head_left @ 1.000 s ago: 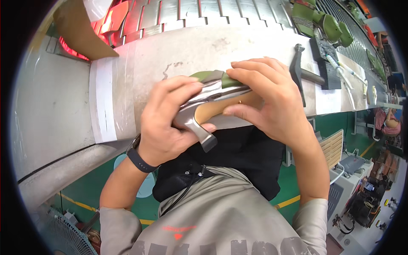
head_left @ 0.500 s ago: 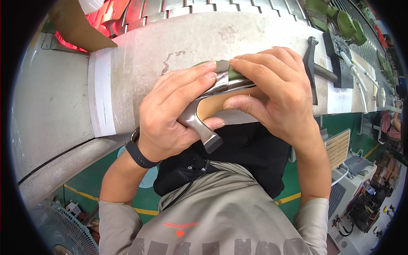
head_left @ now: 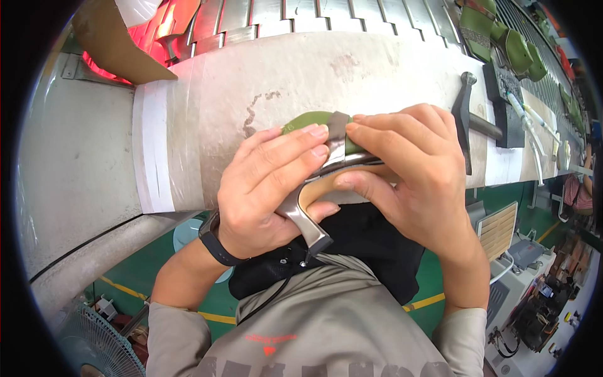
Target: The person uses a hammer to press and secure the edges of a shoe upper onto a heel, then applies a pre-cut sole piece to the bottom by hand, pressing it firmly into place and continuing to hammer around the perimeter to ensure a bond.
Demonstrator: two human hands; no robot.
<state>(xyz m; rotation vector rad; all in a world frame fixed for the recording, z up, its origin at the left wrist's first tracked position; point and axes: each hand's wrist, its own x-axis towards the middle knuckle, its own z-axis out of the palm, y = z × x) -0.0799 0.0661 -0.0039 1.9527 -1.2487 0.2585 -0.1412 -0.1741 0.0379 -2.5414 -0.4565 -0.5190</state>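
Both my hands hold a high-heeled shoe with a shiny grey-metallic edge and heel, a black heel tip and a tan underside. A green shoe last fills it, crossed by a grey strap. My left hand wraps the heel end, its fingers over the upper side and the thumb beneath. My right hand clasps the front part, fingertips beside the strap and thumb against the tan sole. The toe is hidden under the right hand. The heel points toward my body, over the near edge of the covered bench.
Right of my right hand lies a dark hammer, its handle reaching a black block. White brush-like tools lie beyond. Strapped green lasts stand farther right. A slatted metal conveyor runs behind; brown cardboard borders a red-lit area.
The hands and shoe sit lower in the picture, as does the bench. More of the green last and the grey strap shows now. The grip looks much the same.
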